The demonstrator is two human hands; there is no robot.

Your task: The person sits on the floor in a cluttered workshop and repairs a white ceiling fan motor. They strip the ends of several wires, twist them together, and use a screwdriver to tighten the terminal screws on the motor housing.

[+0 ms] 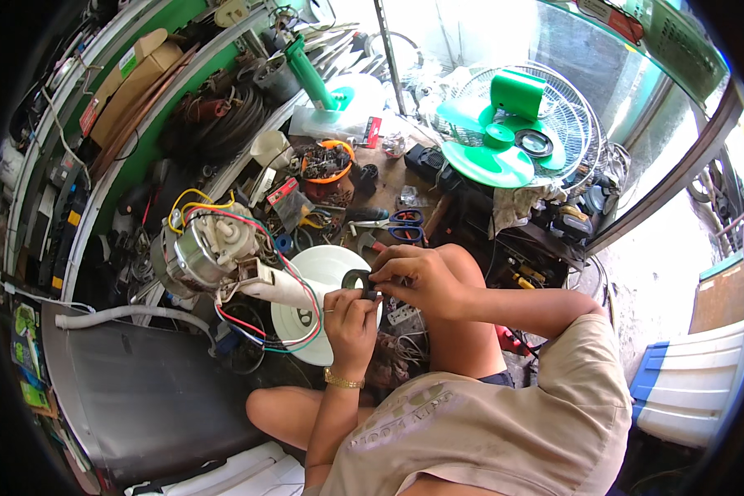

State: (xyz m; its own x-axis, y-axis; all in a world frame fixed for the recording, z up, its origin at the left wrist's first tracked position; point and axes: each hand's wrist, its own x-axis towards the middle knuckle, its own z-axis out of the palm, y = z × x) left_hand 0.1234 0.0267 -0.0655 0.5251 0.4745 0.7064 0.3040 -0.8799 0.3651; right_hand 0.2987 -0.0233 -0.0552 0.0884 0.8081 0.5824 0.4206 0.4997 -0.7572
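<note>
My left hand (349, 324) and my right hand (409, 277) meet around a black ring (357, 276) that looks like a roll of tape, with fingers closed on it. Just left of them stands a metal fan motor (211, 248) with yellow, red, green, white and blue wires, atop a white post (281, 288). A round white base (314, 260) lies behind and under my hands.
Around me are a green fan blade with wire guard (488, 161), orange bowl of small parts (326, 149), scissors (405, 223), green stand (310, 78), cluttered shelves (124, 99), dark panel (140, 388) and white-blue plastic container (690, 376).
</note>
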